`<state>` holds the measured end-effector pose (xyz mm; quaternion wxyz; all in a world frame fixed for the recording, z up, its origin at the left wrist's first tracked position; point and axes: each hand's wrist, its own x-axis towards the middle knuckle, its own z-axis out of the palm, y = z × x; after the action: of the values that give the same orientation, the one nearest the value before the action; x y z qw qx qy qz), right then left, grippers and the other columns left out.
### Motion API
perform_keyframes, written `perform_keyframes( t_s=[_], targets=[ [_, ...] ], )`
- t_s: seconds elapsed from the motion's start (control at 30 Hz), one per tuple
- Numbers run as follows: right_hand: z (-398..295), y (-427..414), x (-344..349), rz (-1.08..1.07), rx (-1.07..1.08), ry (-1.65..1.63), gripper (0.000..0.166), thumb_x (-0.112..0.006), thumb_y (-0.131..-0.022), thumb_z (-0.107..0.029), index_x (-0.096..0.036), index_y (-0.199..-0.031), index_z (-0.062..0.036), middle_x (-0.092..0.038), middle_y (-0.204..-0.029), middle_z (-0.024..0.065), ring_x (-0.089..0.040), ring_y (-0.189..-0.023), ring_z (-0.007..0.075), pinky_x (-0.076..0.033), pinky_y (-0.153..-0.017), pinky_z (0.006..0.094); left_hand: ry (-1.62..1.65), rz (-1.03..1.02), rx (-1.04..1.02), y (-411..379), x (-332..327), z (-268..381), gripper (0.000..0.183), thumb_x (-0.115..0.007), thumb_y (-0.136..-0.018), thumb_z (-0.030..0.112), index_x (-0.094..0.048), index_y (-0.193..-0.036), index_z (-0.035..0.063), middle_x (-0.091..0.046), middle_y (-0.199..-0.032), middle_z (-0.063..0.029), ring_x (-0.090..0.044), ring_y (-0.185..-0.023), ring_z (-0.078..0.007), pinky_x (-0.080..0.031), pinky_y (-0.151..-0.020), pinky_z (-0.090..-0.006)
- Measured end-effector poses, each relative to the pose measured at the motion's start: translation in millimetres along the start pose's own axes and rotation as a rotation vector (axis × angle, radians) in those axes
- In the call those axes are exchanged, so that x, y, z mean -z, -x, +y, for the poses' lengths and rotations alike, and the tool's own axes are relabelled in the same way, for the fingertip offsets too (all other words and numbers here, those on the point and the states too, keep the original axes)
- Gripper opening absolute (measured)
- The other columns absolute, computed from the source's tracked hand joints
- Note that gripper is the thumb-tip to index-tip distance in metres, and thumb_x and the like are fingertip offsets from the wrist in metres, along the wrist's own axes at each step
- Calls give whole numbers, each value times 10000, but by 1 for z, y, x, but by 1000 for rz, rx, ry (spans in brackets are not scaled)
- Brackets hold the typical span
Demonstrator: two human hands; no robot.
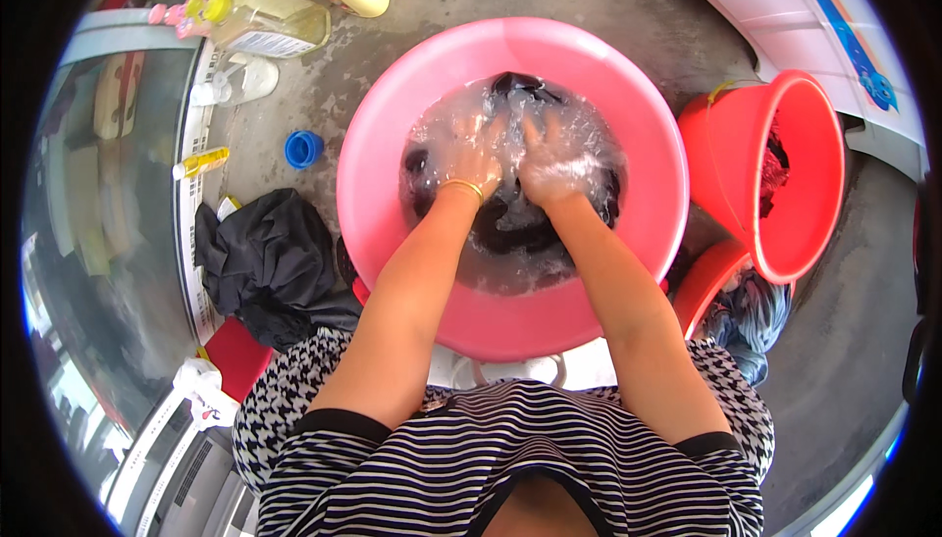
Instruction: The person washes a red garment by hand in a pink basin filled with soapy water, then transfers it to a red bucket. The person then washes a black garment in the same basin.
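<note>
A large pink plastic basin [508, 324] stands before me, holding cloudy, foamy water and dark cloth [515, 228]. My left hand [471, 154], with a yellow band at its wrist, is partly under the water on the left side. Beside it on the right, my right hand [552, 162] is also in the water, its fingers apart and pointing away from me. The two hands are close to each other. Splashes and foam blur the fingers, and whether the left one grips cloth is hidden. A dark piece of cloth pokes up beyond the hands.
Right of the basin, a red bucket [717, 147] with cloth inside leans over a red tub [706, 279] of blue-grey cloth. Black fabric [272, 265] lies left, near a blue cap [303, 149]. Plastic bottles [280, 18] stand or lie along the glass at upper left.
</note>
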<state>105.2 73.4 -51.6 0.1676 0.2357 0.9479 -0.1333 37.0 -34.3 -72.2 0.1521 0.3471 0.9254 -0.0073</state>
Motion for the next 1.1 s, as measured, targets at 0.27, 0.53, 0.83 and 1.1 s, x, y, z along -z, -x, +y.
perform_keyframes(
  t_s=[0.27,0.53,0.83,1.1],
  targets=[
    [18,62,-30,439,-151,-71,470,-444,-842,-394,-416,-1282,-231,-275,-1371,155,-197,-1263,412,-115,-993,595,250,161,301,52,1,32,484,-437,-836,461,-381,-1295,316,-157,-1434,-50,-127,-1300,-374,-126,-995,-610],
    [-6,60,-50,-72,-373,40,485,-368,-843,-384,-488,-1216,-97,-274,-1379,157,-205,-1260,413,-191,-1005,544,368,-72,343,53,-20,20,558,-602,-715,395,-469,-1237,246,-138,-1446,-57,-303,-1203,-418,-317,-930,-541],
    [-6,41,-17,-96,-189,-273,342,-474,-772,-295,-544,-1018,-67,-475,-1158,172,-450,-1062,304,-351,-903,437,268,-259,150,45,-98,8,421,-512,-790,410,-556,-1128,162,-403,-1288,-132,-370,-1168,-359,-326,-933,-508],
    [-8,-13,20,565,12,-316,342,-493,-776,-230,-513,-1114,-178,-422,-1232,130,-365,-1143,334,-297,-932,503,322,560,162,6,26,8,320,-529,-793,262,-575,-1107,218,-459,-1212,-63,-433,-1020,-273,-274,-926,-444]
  ],
)
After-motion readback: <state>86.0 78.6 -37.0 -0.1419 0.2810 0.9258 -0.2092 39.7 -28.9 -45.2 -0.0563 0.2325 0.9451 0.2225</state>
